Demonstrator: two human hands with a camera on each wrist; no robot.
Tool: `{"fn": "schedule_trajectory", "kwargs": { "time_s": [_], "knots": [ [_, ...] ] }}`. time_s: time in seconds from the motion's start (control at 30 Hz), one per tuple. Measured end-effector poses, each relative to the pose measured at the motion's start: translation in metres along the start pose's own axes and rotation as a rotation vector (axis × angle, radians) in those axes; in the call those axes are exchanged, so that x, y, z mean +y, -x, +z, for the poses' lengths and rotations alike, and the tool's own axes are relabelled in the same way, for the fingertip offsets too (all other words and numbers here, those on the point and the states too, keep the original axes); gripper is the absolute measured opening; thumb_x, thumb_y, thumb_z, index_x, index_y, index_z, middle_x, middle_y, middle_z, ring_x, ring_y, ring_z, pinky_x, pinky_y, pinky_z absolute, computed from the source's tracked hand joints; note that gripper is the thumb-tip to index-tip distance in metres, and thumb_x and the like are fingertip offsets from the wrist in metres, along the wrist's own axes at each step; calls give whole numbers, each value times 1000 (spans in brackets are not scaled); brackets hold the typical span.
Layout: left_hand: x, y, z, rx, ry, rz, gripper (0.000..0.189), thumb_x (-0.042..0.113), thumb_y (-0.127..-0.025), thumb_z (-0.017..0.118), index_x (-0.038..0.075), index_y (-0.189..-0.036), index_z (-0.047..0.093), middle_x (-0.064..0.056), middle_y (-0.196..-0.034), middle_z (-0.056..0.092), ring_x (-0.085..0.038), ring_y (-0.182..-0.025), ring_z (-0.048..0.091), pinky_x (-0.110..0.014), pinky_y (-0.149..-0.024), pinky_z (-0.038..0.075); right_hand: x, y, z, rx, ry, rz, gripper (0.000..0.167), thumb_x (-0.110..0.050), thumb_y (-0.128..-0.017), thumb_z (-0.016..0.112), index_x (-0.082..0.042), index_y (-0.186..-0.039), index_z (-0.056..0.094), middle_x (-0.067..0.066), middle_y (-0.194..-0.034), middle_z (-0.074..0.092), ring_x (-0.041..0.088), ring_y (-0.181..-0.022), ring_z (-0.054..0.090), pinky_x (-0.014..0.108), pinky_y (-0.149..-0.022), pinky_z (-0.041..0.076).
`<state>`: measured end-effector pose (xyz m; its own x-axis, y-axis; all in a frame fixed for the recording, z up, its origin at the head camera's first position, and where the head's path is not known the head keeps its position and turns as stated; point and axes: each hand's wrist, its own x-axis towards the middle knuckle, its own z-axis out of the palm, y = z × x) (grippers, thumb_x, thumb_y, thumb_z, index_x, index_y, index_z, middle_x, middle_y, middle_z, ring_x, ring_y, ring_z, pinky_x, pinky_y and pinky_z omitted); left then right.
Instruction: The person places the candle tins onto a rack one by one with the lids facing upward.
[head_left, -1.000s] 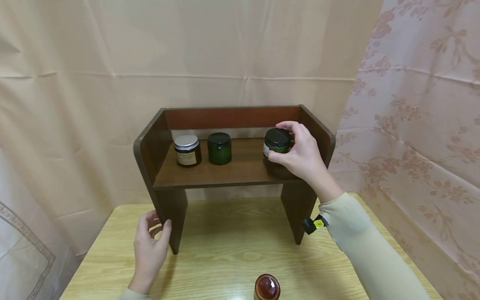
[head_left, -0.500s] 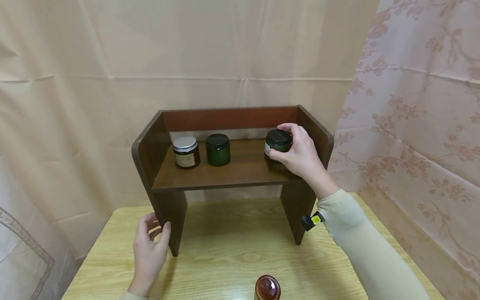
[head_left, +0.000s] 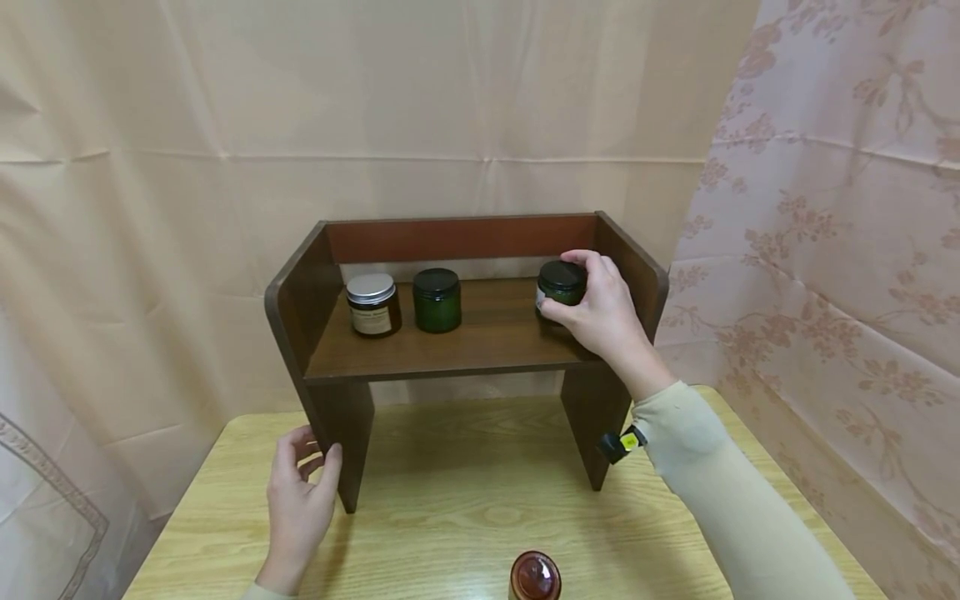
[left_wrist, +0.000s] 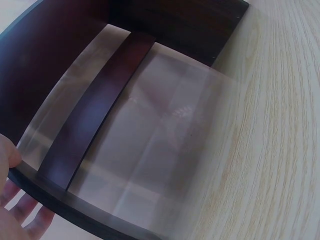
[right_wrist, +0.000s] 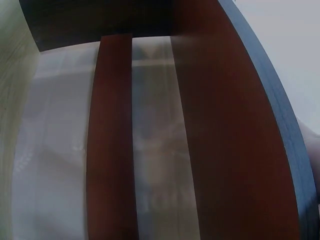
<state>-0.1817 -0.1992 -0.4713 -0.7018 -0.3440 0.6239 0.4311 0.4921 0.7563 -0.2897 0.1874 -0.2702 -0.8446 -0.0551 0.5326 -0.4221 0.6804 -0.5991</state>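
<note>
In the head view a dark brown wooden shelf (head_left: 480,333) stands on the table. My right hand (head_left: 603,312) grips a green jar with a black lid (head_left: 561,279) over the right end of its board, thumb at the front and fingers behind. Part of a white label shows beside the thumb. My left hand (head_left: 300,500) holds the lower front edge of the shelf's left side panel, the thumb inside and the fingers outside, as the left wrist view also shows. Further left on the board stand another green jar (head_left: 437,302) and a brown jar with a silver lid (head_left: 372,306).
An amber container with a shiny brown top (head_left: 535,575) stands at the table's front, cut off by the frame. Below the board, the wood-grain table (head_left: 465,467) runs between the side panels. Beige curtain (head_left: 450,100) hangs behind, with flowered cloth (head_left: 847,250) to the right.
My right hand has carried the green jar slightly to the right and down onto the board's right end. My left hand keeps its place on the side panel.
</note>
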Motion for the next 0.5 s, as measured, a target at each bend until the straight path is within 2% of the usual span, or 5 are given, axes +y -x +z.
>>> {"fn": "schedule_trajectory", "kwargs": {
  "time_s": [0.5],
  "knots": [
    [2, 1, -1, -3, -5, -2, 38, -12, -96, 74, -6, -131, 60, -11, -121, 66, -2, -104, 60, -5, -87, 51, -3, -2, 3, -57, -15, -40, 71, -17, -88, 87, 0, -149, 53, 24, -137, 57, 41, -126, 55, 57, -112, 46]
  ]
}}
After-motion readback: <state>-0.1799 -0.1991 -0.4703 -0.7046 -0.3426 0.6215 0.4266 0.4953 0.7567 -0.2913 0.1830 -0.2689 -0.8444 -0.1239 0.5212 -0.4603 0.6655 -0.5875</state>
